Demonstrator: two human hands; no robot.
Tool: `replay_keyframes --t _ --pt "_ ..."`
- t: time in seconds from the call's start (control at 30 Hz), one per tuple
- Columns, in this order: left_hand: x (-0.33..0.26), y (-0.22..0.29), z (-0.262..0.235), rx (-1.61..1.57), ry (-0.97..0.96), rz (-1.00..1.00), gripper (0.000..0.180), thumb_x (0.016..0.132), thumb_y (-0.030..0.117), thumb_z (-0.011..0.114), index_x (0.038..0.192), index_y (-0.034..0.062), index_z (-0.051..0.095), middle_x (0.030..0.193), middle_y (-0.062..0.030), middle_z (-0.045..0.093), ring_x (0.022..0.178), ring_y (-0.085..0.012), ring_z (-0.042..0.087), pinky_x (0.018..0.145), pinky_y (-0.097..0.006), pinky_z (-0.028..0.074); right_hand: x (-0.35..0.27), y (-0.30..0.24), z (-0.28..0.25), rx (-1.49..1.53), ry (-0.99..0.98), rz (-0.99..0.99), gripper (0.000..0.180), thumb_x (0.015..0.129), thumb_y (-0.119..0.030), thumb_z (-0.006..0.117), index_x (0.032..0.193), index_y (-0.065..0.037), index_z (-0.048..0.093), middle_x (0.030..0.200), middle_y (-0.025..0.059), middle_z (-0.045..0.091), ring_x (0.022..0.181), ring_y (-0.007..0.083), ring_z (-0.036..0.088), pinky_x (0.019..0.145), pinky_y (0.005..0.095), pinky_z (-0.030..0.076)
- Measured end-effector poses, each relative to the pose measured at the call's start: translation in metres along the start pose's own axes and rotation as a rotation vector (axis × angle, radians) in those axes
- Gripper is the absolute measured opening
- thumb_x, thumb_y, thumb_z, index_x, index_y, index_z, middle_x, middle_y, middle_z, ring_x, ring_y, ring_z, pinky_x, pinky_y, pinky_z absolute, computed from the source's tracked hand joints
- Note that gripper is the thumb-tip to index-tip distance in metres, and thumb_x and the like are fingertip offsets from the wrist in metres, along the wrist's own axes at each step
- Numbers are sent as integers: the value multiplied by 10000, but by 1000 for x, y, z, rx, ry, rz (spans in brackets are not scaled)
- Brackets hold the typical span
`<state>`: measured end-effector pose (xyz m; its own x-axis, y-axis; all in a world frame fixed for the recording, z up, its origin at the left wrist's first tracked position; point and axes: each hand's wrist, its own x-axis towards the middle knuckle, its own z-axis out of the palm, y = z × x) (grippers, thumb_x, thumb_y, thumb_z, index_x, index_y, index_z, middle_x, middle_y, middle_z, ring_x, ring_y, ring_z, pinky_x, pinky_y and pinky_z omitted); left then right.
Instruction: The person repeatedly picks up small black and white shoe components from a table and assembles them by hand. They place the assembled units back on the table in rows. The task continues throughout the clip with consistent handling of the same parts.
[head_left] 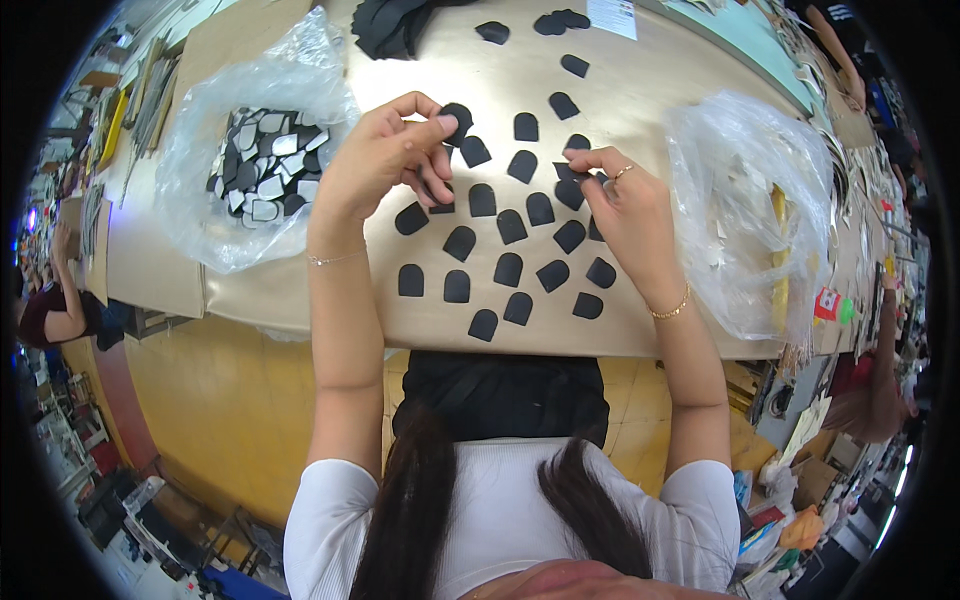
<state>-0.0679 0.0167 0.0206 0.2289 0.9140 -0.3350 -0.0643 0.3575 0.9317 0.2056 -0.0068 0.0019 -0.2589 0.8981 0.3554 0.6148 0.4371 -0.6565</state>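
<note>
Many small black arch-shaped pieces (pixel 482 200), each with one rounded end and one straight end, lie spread over the tan tabletop (pixel 640 318). Over the pieces on the left, my left hand (pixel 395 155) is closed on a black rounded piece (pixel 457 122) between thumb and fingers. My right hand (pixel 632 205) is lowered over the right side of the spread. Its thumb and forefinger pinch a black arch-shaped piece (pixel 566 172), partly hidden by the fingers. Several pieces under both hands are partly covered.
At left an open clear plastic bag (pixel 268 225) holds a heap of black and grey-white pieces. Another clear plastic bag (pixel 745 200) lies at right. Black material (pixel 395 28) and a paper sheet (pixel 612 17) are at the far edge. Other people sit at both sides.
</note>
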Motion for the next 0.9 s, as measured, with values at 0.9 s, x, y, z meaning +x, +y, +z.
replay_keyframes --t 0.9 --pt "-40 -24 -16 482 504 -136 346 962 287 682 920 -52 629 703 -131 658 577 -177 662 462 -311 557 60 24 54 -364 -199 -395 194 852 -32 650 1015 -95 735 1139 6 725 730 207 715 604 306 551"
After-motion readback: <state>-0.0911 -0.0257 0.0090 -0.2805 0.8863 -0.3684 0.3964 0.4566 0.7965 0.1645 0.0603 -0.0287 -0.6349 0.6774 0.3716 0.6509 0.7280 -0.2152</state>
